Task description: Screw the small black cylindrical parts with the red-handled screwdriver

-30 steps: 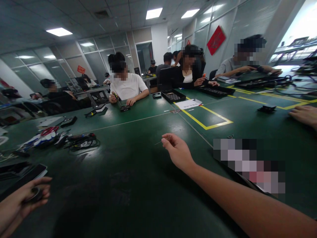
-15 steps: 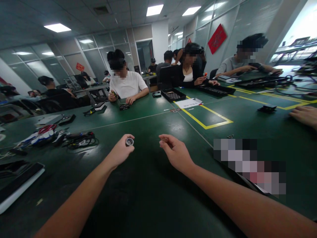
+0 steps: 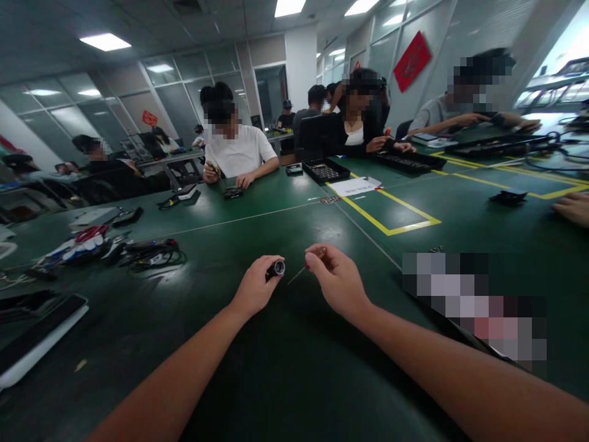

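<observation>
The left hand (image 3: 255, 288) was closed around a black cylinder (image 3: 278, 268), thumb below and fingers over the top, one end left uncovered. The right hand (image 3: 340, 279) pinched a slender tool (image 3: 299, 274) between thumb and fingertips, its shaft slanting down and left to a point just beside the cylinder. No contact between tool and cylinder was evident. The hold around the barrel appeared chosen to leave the end face unobstructed; the fingertip pinch was judged suited to fine control of so light a tool. Whether either hand bore on the table (image 3: 257, 380) could not be told.

The cylinder was short and dark, with a paler ring at its exposed end and a darker, seemingly recessed middle; finer detail was not resolvable. The tool showed a thin shaft and an amber, seemingly translucent handle, partly hidden by the fingers.

Further out, a cable bundle (image 3: 154, 253) lay to the left, apparently set aside from the working area. Small loose pieces (image 3: 435, 249), too small to identify, lay to the right. Beyond, yellow tape (image 3: 414, 227) was noted, presumably marking off an area, with a paper sheet (image 3: 354, 186) by its far end. A co-worker in a white shirt (image 3: 242, 153) sat opposite.
</observation>
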Motion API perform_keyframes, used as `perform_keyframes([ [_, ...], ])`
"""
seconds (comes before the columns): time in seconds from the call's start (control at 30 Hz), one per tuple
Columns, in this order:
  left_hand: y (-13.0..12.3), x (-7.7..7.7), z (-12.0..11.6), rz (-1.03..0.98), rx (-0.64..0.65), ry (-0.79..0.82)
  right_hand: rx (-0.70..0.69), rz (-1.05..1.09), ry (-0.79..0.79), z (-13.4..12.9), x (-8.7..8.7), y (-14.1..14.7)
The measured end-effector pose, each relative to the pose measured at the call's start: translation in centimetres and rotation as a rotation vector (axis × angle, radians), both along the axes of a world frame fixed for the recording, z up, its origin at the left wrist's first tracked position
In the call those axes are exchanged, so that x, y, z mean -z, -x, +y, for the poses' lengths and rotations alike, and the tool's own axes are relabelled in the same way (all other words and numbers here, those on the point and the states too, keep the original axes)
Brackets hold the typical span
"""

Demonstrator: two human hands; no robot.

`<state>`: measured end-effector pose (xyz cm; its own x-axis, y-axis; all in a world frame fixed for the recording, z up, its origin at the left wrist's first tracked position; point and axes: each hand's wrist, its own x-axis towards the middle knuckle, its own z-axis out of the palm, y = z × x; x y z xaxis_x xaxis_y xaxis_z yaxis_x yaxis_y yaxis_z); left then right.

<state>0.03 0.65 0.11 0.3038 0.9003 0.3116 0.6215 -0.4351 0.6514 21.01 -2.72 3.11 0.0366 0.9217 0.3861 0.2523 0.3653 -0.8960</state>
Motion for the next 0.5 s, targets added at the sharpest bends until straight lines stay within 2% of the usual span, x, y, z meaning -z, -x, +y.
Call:
perform_keyframes([
  [0.13,-0.04,-0.07,-0.09,-0.027,0.013,0.022,-0.001,0.11,0.013,0.15,0.4,-0.01],
  [0.5,0.07,-0.06,-0.15,-0.052,0.029,0.012,-0.067,0.069,0.024,0.46,0.83,0.08],
])
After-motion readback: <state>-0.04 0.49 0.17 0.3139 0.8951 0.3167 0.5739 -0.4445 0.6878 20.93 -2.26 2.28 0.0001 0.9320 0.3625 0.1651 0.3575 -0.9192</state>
